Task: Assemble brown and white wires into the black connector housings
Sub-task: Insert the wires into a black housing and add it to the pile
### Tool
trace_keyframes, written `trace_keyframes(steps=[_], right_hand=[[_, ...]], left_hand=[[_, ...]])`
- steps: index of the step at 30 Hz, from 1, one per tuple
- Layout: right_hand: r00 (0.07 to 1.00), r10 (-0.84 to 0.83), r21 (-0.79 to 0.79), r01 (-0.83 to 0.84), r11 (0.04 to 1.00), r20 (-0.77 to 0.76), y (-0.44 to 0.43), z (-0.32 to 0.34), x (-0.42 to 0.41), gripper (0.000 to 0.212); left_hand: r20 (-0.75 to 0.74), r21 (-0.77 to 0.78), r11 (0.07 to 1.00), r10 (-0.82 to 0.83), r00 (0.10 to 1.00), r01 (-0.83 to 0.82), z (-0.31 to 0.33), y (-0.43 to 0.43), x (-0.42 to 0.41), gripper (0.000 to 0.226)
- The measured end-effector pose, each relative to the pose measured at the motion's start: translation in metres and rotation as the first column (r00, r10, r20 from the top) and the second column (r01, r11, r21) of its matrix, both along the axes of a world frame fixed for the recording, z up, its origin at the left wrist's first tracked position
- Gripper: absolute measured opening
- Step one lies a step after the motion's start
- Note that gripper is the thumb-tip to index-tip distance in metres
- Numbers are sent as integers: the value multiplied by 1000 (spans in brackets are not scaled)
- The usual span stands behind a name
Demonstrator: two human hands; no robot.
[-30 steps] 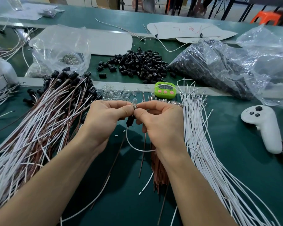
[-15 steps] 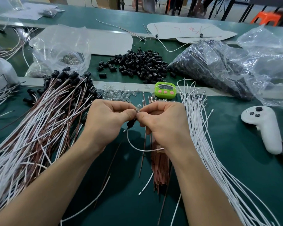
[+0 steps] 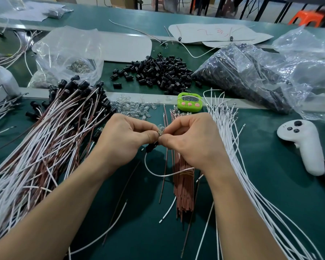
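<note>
Green matting covers the worktop (image 3: 270, 194), and a pale rail (image 3: 36, 91) crosses it from left to right. Beyond the far edge, dark furniture legs and an orange stool (image 3: 306, 17) stand on the room floor.

My left hand (image 3: 124, 139) and my right hand (image 3: 191, 141) meet at centre, above the mat. Both have curled fingers, and each pinches a clear bulb (image 3: 160, 128) between thumb and forefinger. One black connector housing (image 3: 151, 147) sits directly below the fingertips. I cannot tell which hand carries it. A white wire (image 3: 158, 173) loops from the housing, down and right, under my right wrist.

Layout of the worktop:
- Left: a large fan of finished assemblies (image 3: 45, 147), brown and white leads with black ends at the far side.
- Centre, near: a bundle of brown wires (image 3: 183, 184), lying below my right hand.
- Right: loose white wires (image 3: 233, 156), fanned toward the near edge.
- Far centre: a pile of loose black housings (image 3: 158, 72), with a green timer (image 3: 189, 101) just in front.
- Far left: a clear bag (image 3: 68, 59).
- Far right: a bag of black parts (image 3: 242, 76).
- Right edge: a white controller (image 3: 304, 145).
</note>
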State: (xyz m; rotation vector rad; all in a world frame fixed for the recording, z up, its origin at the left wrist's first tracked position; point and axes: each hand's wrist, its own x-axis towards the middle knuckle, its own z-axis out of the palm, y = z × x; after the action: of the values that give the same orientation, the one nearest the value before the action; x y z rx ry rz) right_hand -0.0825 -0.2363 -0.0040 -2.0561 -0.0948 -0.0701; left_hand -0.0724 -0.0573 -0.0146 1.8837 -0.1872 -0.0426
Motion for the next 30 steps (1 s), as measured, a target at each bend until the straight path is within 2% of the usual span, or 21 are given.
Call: trace_keyframes(steps=[4,9,13,22,25,30], right_hand=[[998,31,-9,-31,999,55,-1,-1,0,19],[990,81,-15,-80,997,114,-3,-2,0,31],[972,177,-112,-161,981,152,-4,0,0,33],[967,200,-187,-169,968,157,-5,1,-1,29],[966,210,-182,-182,966,153,-5,1,0,28],[955,250,-108,-235,966,157,-7,3,0,24]], left_hand=[[-36,-29,999,-37,999,36,-1,3,2,11],[-63,27,996,-82,995,84,-2,6,2,25],[-138,39,993,-106,985,113,1,6,1,22],[-184,64,996,-56,981,68,2,1,-3,17],[-214,23,996,-78,974,85,1,2,-3,15],[-274,-110,976,-212,938,189,2,10,1,10]])
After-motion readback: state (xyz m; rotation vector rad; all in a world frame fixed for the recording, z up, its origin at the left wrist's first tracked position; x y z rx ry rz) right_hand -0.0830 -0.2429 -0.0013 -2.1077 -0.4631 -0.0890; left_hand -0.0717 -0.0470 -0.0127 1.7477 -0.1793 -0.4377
